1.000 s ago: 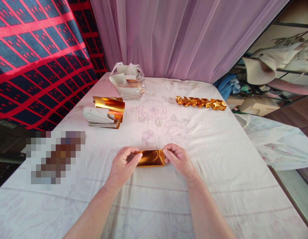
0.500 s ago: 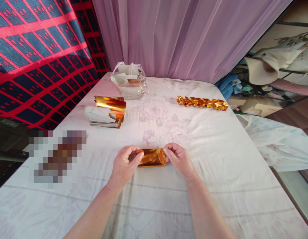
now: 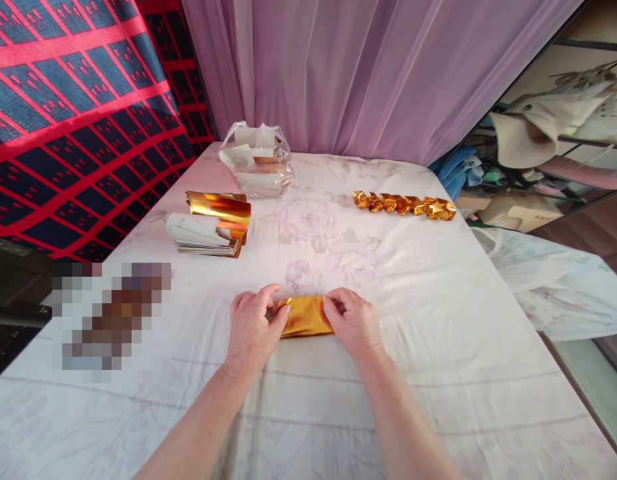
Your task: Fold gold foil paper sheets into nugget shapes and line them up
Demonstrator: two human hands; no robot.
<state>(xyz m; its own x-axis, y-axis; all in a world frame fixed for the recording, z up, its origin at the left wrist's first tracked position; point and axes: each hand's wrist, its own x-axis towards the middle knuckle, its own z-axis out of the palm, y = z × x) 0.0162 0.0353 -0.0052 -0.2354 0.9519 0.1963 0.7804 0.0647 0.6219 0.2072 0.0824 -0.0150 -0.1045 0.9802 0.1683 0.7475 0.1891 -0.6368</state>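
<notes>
A folded sheet of gold foil paper (image 3: 308,317) lies flat on the cloth in front of me, long side across. At its left end, the thumb of my left hand (image 3: 251,327) rests on the paper while the index finger is raised off it; the other fingers curl behind, partly hidden. My right hand (image 3: 356,320) pinches the far right corner between thumb and index finger. Beyond my left hand stands a curled stack of gold foil sheets (image 3: 208,227) with white backs. A row of folded gold foil pieces (image 3: 403,205) lies at the far right of the table.
A clear plastic bag (image 3: 258,160) with more sheets stands at the back. White flowered cloth (image 3: 438,300) covers the table. A blurred-out item (image 3: 121,313) lies at left. Behind hangs a purple curtain (image 3: 308,73); a shelf with hats (image 3: 528,127) and a pale bag (image 3: 573,287) are at right.
The gold foil paper now lies flatter and shows a smoother, brighter top. My left index finger has lifted away from it, and my right hand has moved slightly left over its end.
</notes>
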